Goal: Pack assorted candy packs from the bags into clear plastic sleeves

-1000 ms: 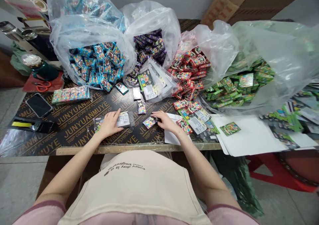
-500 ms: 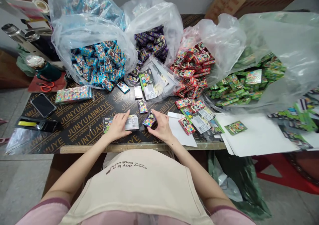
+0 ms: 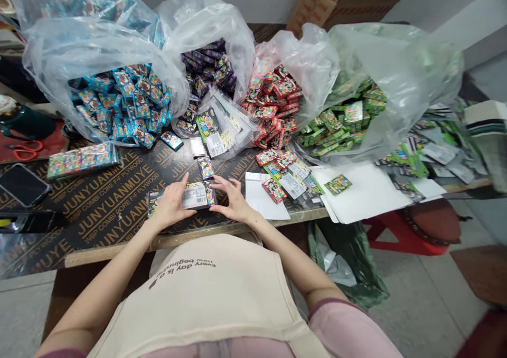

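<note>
My left hand [image 3: 170, 204] grips a flat printed packet [image 3: 195, 195] from above, fingers at its far edge and thumb at its near edge. The packet has a clear film, a black and green end and a pale label with a barcode. My right hand [image 3: 233, 200] has thumb and forefinger around a small purple candy box [image 3: 210, 193] at the packet's right end. Whether the box is inside the film I cannot tell. Just beyond lie another purple box [image 3: 206, 168] and a small silvery-white box [image 3: 197, 147].
Clear bags of blue boxes [image 3: 127, 104], purple boxes [image 3: 208, 65], red boxes [image 3: 277, 102] and green boxes [image 3: 340, 128] line the back. Printed sleeves [image 3: 222, 125] lie before them. White sheets [image 3: 368, 194] are at right; a phone [image 3: 24, 184] and scissors [image 3: 26, 149] at left.
My right hand has taken hold of the loose purple box and brought it left to the packet's right end. My left hand stays on the packet. The view has turned to the right.
</note>
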Tool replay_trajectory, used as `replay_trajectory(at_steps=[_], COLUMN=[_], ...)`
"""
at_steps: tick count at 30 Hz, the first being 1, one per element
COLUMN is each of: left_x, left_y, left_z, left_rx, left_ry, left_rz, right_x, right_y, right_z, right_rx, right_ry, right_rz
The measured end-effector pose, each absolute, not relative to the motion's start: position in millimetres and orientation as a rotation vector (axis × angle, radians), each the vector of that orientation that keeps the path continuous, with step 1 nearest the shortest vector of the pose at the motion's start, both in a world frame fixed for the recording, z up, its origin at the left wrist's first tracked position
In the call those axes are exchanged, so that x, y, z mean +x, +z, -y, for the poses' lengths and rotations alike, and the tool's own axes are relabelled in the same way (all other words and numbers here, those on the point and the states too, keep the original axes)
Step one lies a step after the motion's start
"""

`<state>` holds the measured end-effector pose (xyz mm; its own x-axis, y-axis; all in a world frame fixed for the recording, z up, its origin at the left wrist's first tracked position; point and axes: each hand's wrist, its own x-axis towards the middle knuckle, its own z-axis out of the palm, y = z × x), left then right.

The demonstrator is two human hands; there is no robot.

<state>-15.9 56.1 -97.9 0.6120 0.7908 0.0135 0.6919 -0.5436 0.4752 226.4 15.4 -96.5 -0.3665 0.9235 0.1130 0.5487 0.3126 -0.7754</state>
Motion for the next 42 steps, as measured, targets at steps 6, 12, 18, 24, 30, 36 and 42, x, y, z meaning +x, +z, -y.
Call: replay_trajectory(at_steps=[6, 12, 18, 24, 30, 36, 42], left_x=[-11, -13, 5, 28, 36, 37, 36], left_y=[-104, -114, -105, -96, -85, -82, -82], left_z=[-57, -57, -60, -67, -74, -78, -78], left_rx=[2.459, 2.52, 2.609, 2.71, 2.751, 2.766, 2.788], left_ry=[0.267, 0.175, 0.054, -0.098, -0.262, -0.274, -0.298], left_rz=[-1.191, -1.253, -1.175, -1.032, -1.009, -0.951, -0.899], right_x=[279, 374, 389, 366, 297, 252, 236], right_y=[-98, -107, -119, -124, -119, -109, -85], right_z=[-6, 7, -44, -79, -52, -51, -73], right_rx=[-1.625, -2.171, -2.208, -2.24, -1.759, -1.656, -1.65], right_ry=[0.573, 0.183, 0.099, 0.06, 0.468, 0.482, 0.429], right_rz=[1.938, 1.7, 1.701, 1.651, 1.978, 2.329, 2.681])
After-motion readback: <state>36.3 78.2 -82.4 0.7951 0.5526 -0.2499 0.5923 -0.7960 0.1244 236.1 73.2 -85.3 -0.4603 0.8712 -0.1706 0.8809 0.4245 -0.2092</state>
